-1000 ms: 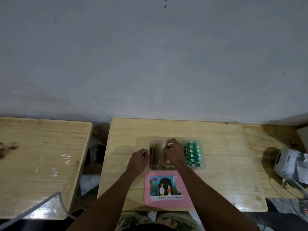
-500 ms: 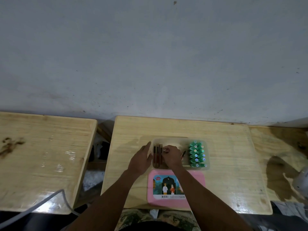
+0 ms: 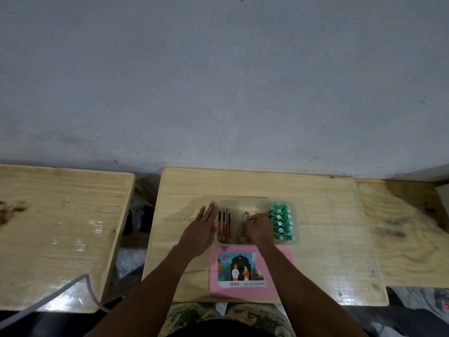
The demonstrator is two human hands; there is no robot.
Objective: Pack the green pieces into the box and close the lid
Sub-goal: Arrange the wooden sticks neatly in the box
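A clear plastic box [image 3: 243, 201] stands on the middle wooden table [image 3: 328, 227]. Several green pieces [image 3: 281, 221] with coloured tips stand in rows in its right part. Dark red-brown sticks [image 3: 224, 224] lie along its left part. The pink lid [image 3: 279, 263], with a picture sticker, lies flat just in front of the box. My left hand [image 3: 201, 232] is open and flat, fingers straight, against the box's left wall. My right hand [image 3: 260, 229] is inside the box's middle, fingers curled on a tilted brown piece [image 3: 245, 216] just left of the green rows.
A second wooden table [image 3: 60, 227] stands to the left across a dark gap, and a third [image 3: 401, 227] adjoins on the right. A grey cable [image 3: 60, 291] crosses the left table's near corner. A grey wall rises right behind the tables.
My left hand went from curled to flat against the box's left side. My right hand moved from the red-brown sticks to the box's middle. The view shifted, and the white device at right is out of view.
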